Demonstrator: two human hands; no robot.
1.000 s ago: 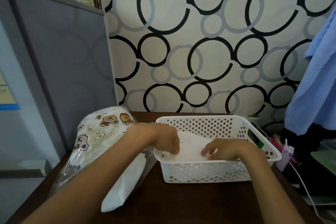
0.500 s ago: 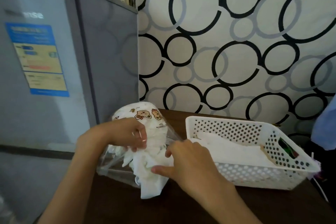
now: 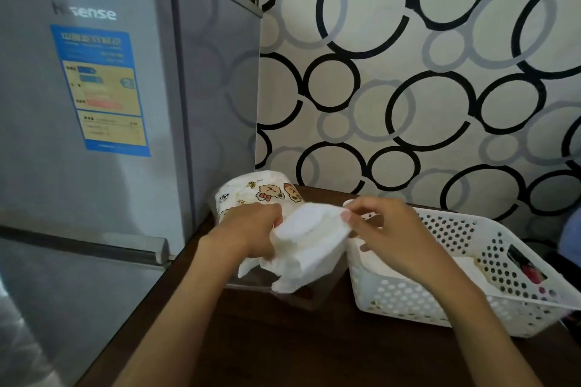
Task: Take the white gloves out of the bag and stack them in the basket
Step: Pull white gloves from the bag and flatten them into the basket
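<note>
While both hands [image 3: 251, 229] [image 3: 386, 236] grip a glove [image 3: 309, 242] | basket [image 3: 503, 317] holds white gloves [image 3: 465, 264]

Head view, forward-down, close overhead.
</note>
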